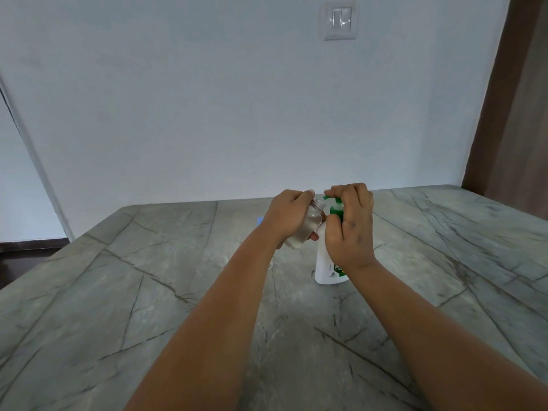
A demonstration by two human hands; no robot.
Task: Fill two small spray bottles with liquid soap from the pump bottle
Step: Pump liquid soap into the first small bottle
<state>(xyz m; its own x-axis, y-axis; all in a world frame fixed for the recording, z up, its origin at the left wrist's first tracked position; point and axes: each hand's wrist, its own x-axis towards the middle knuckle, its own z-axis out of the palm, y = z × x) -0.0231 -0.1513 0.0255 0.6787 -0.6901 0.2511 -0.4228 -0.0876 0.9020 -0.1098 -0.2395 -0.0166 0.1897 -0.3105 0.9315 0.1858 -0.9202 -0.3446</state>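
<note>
- Grey-green marble countertop with dark veins [148, 292] spans the view and meets a plain pale wall [207, 99] at its far edge.
- Small clear plastic spray bottle [305, 229], cap off and threaded neck bare, is held above the countertop, tilted with its open mouth toward the pump spout. Clear liquid shows in its lower part.
- My left hand [289, 216] grips this bottle, fingers and thumb curled round its body.
- White plastic pump bottle with a green pump head [324, 262] stands upright on the countertop, just right of the small bottle and touching it.
- Green spout tip sits just beside the small bottle's mouth; I cannot tell whether they touch.
- My right hand [351, 223] covers the pump head, fingers curled over and round it.
- Small blue object [260, 221] shows on the countertop behind my left wrist, mostly hidden.
- White wall switch plate [340, 20] is mounted high on the wall.
- Brown wooden panel [516, 114] runs down the right edge.
</note>
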